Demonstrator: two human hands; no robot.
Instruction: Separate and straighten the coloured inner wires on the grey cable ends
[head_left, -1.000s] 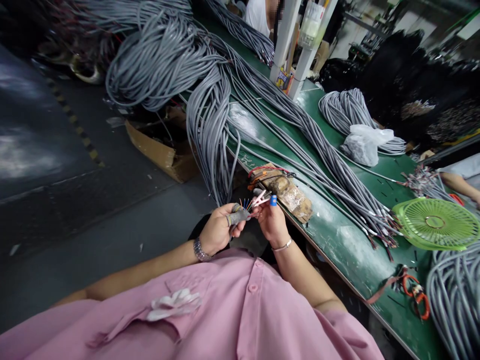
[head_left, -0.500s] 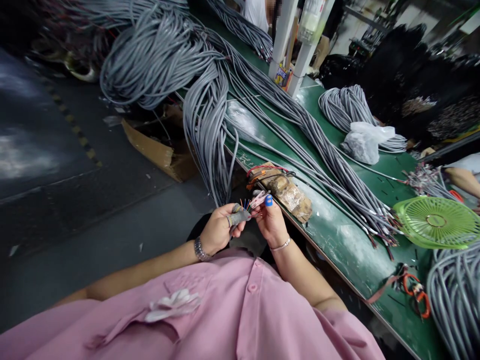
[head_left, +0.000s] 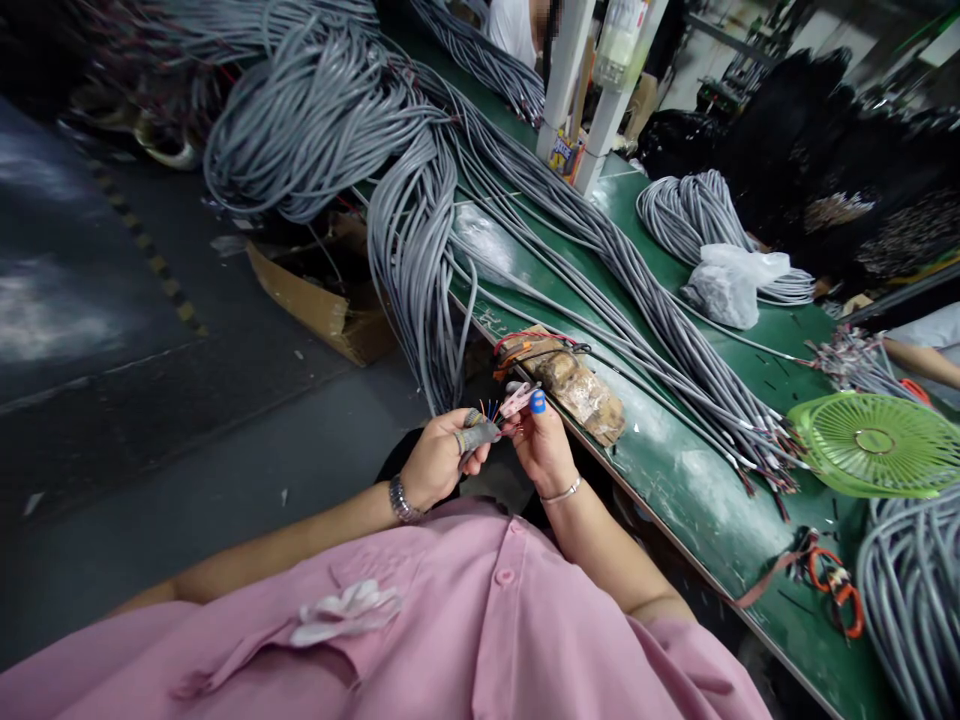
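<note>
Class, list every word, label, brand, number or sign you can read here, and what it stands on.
Nothing reads with certainty.
Yellow-and-blue packet by the post: lettering, too blurred to read.
Green fan: hub badge, too small to read.
Clear container at the post: label, too blurred to read.
Table: pale marks, illegible.

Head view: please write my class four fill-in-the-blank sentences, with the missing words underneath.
1. Only the ____ hand wears a bright blue finger cover.
2. Thin coloured ____ stick up at the fingertips of the left hand.
3. The round fan has a ____ casing.
4. The plastic bag lies against a coil of ____ cables.

Missing words: right; wires; green; grey.
</note>
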